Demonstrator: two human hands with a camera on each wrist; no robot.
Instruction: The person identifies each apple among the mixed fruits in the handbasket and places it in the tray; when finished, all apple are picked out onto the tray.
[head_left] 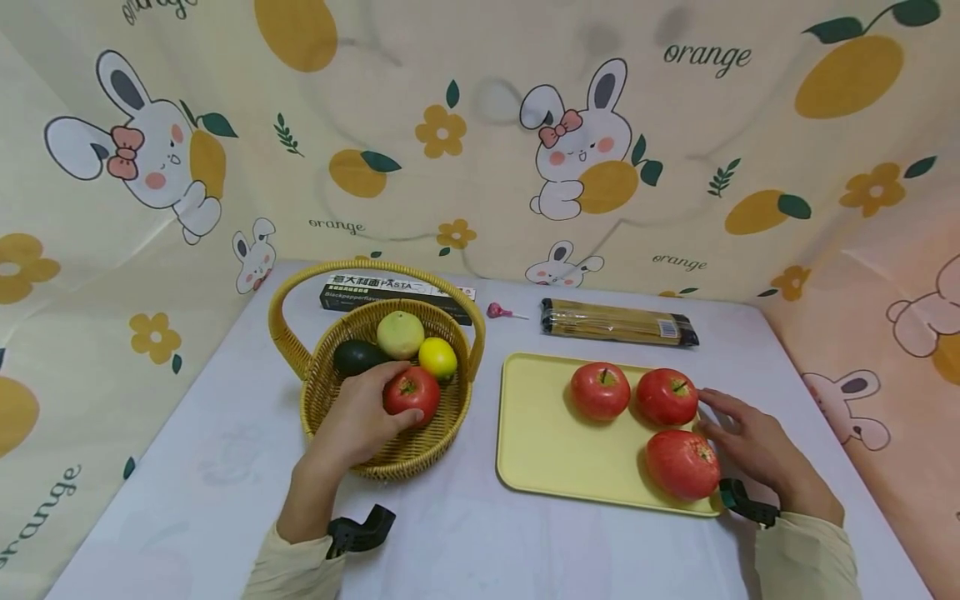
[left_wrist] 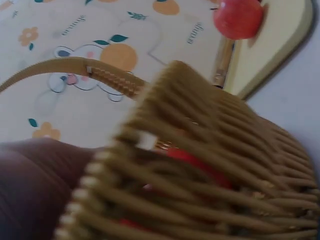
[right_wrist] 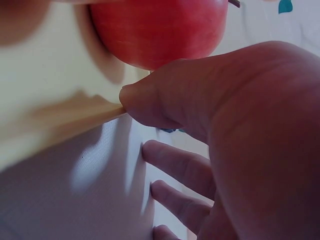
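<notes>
In the head view, my left hand (head_left: 365, 414) reaches over the near left rim of a wicker basket (head_left: 315, 421) and grips a red tomato (head_left: 417, 395) inside it, thumb on the near side, fingers on the far side. Around the tomato lie a dark green avocado (head_left: 356, 357), a pale green round fruit (head_left: 401, 335) and a yellow lemon (head_left: 438, 358). My right hand (head_left: 753, 446) is at the right edge of a yellow tray (head_left: 555, 450); in the right wrist view its thumb (right_wrist: 155, 97) touches the tray's rim, with other fingers extended below. Three red apples (head_left: 666, 397) sit on the tray.
Behind the basket lies a black-and-white pasta box (head_left: 352, 293). A wrapped lollipop (head_left: 497, 311) and a packet of dry noodles (head_left: 615, 322) lie along the back of the white-covered table. The basket's tall handle (head_left: 375, 265) arches up behind the fruit.
</notes>
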